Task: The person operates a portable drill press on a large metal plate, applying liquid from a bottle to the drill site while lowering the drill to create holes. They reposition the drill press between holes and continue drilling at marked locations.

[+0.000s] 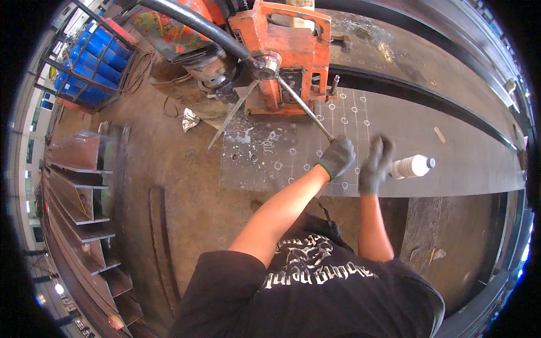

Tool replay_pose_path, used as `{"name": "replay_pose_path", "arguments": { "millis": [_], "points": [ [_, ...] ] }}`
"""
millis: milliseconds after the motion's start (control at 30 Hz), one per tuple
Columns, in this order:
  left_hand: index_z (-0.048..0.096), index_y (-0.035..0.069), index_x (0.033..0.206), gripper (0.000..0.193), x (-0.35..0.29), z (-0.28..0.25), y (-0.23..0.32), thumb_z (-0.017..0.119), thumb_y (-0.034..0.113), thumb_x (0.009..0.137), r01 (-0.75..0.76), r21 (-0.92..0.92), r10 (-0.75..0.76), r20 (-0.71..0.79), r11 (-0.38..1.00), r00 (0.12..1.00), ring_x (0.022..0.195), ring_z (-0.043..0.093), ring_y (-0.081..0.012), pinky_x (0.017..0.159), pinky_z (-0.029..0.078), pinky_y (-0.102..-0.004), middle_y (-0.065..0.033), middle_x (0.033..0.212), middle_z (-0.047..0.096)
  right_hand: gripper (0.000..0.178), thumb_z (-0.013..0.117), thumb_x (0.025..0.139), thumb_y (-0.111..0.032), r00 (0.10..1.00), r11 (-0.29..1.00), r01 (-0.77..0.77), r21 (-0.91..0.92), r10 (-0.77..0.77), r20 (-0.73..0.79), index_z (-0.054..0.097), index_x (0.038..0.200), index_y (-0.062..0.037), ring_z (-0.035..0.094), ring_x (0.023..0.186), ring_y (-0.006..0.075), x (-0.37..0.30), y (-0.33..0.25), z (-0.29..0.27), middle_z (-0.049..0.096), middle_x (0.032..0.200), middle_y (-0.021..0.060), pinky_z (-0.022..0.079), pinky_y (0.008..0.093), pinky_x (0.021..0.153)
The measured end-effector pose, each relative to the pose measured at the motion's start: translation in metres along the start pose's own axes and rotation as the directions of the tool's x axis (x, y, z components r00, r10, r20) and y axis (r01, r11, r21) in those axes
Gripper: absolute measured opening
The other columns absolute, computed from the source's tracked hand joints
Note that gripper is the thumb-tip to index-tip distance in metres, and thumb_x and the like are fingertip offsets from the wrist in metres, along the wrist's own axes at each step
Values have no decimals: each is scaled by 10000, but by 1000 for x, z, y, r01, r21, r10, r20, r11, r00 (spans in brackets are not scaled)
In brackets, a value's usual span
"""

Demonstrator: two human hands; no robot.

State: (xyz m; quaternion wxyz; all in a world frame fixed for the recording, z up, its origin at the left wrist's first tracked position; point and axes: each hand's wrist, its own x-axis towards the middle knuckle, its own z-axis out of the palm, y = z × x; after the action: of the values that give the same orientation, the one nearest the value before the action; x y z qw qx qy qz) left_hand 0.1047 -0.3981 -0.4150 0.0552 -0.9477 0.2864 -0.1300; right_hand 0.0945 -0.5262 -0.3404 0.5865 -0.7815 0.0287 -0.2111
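Metalworking workshop: orange spoked-handle machine [288, 42], top centre; chalk-marked steel plate [445, 132], centre-right; caged blue cylinders [94, 66], upper left; steel beams [73, 151], left.

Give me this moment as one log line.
Left hand: holding rod of orange machine | Right hand: blurred, near white bottle | Plate: white circle marks

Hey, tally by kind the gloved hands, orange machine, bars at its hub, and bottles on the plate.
Grey-gloved hands: 2
Orange metal machine: 1
Long metal bars at its round hub: 3
White plastic bottle on the dark flat plate: 1
Total: 7
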Motion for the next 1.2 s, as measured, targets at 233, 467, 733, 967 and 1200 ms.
{"name": "replay_pose_path", "arguments": {
  "millis": [233,467,733,967,1200],
  "points": [
    [775,191,879,130,11,-13,8,651,223,904,-51,105,36,142,993,989,912,668,-236,888,453,-455,-33,867,705,565,454,1135,-455,666,807,-465,364,48,744,588,1475,-24,586,1362,266,195,-92,181,615,1485,153,513,456,1093],
    [785,193,846,112,10,-6,7,682,223,878,-29,77,22,88,997,996,884,666,-248,884,439,-453,-29,827,709,590,457,1111,-524,478,675,-730,107,393,785,633,1408,-46,628,1204,264,206,-128,223,655,1369,138,540,460,1002],
    [761,156,927,106,-24,-46,0,700,215,863,-14,-172,-26,-231,985,972,1071,671,-290,1065,439,-522,-97,1008,717,612,487,1093,-548,976,939,-61,338,-15,218,667,1335,-16,659,1001,271,167,-90,156,704,1191,135,544,455,920],
    [723,67,1128,208,-166,-176,-137,740,140,934,342,-630,-683,-439,698,585,1074,673,-384,993,513,-477,-159,1117,721,495,574,1053,-543,652,764,496,-412,-14,758,714,1139,-76,722,915,452,56,-89,38,737,936,230,547,536,777],
    [620,-34,1312,520,-156,-389,-332,600,425,1069,398,-467,-577,-785,790,225,1004,604,-195,949,492,-359,-110,1121,663,538,567,1043,-578,723,642,552,-532,-51,689,741,958,-77,680,809,493,78,-98,25,689,815,255,496,584,691]
  ]
}}
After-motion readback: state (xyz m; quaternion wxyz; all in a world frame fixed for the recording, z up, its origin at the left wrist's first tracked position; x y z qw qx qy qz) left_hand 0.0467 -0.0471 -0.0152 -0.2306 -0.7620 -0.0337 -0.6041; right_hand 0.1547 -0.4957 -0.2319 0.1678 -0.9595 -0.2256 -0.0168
